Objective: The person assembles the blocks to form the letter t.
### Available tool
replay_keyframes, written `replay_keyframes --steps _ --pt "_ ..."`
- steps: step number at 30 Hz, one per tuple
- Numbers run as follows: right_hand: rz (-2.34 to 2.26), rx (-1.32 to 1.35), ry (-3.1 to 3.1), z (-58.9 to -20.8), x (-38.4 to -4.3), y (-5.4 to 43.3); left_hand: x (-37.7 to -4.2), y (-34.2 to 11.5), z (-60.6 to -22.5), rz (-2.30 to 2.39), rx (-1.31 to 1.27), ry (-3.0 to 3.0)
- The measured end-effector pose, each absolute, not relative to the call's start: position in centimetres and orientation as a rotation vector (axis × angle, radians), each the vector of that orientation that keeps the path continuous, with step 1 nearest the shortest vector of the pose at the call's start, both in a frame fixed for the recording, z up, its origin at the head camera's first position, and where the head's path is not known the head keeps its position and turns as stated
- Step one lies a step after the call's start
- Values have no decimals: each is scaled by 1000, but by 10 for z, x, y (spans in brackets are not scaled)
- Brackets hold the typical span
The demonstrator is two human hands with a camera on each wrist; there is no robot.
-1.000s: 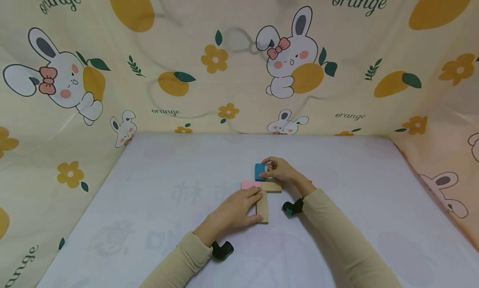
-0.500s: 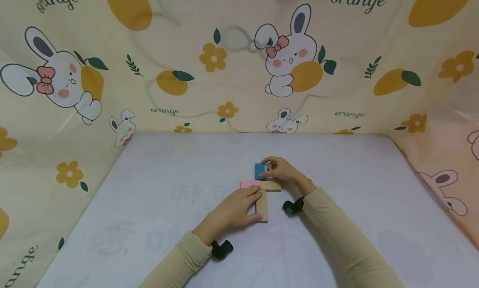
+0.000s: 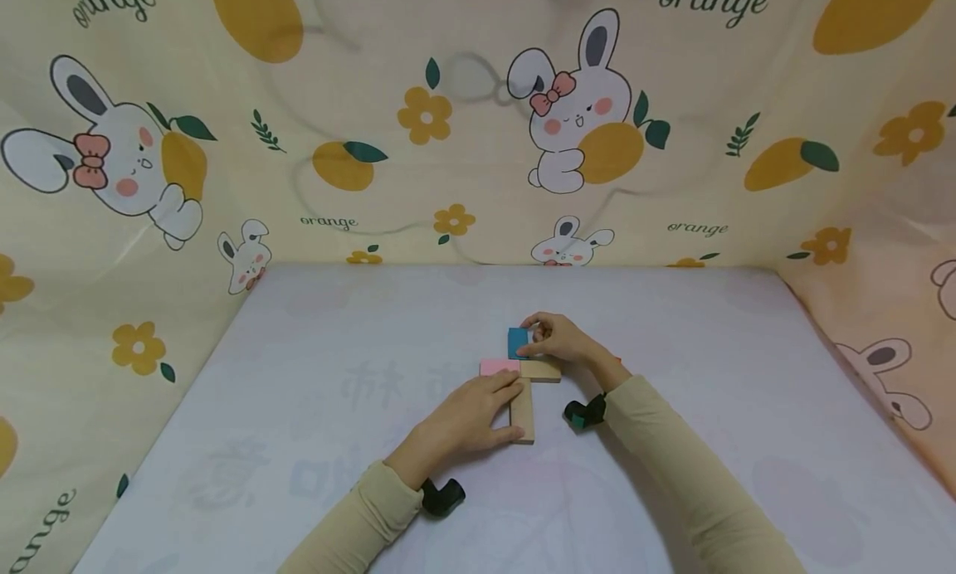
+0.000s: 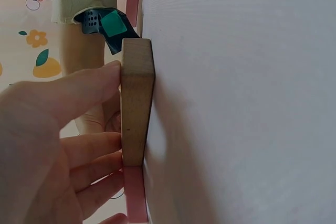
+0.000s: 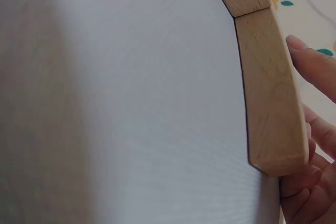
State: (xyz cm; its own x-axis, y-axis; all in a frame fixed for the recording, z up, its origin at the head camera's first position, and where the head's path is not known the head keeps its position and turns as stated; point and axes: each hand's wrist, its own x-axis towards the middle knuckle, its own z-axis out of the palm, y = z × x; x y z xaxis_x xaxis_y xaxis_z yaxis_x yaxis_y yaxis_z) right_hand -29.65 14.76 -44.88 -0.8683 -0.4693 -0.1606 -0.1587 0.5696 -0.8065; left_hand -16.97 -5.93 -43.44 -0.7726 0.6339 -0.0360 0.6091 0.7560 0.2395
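Near the table's middle, my right hand (image 3: 562, 338) pinches a blue block (image 3: 518, 342) between thumb and fingertips. That block stands at the far side of a pink block (image 3: 493, 366). A short plain wooden block (image 3: 542, 372) adjoins the pink one on its right. From their joint a longer-looking wooden block (image 3: 522, 412) runs toward me. My left hand (image 3: 463, 415) rests its extended fingers at the pink block and the near wooden block, thumb by that block's near end. In the left wrist view, the fingertips touch the edges of the wooden block (image 4: 137, 103) and pink block (image 4: 135, 195).
A red block (image 4: 133, 3) lies beyond the right arm in the left wrist view; in the head view the wrist mostly hides it. Black wrist cameras (image 3: 444, 499) sit low by the table. Printed cloth walls (image 3: 478, 143) enclose the white tabletop (image 3: 336, 325).
The blue block's far edge sits very slightly lower in the head view. Both hands keep their places on the blocks.
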Motion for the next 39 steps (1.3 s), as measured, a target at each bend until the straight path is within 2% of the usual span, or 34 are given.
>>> replay_keyframes --steps 13,27,39 --pt "-1275 -587 2425 -449 -295 154 -171 -57 -430 293 1001 2819" --pt "-1236 -438 2533 -434 -278 165 -184 -59 -429 381 1073 2831" --pt "-1237 -415 2576 -428 -263 193 -196 -58 -428 414 1099 2750"
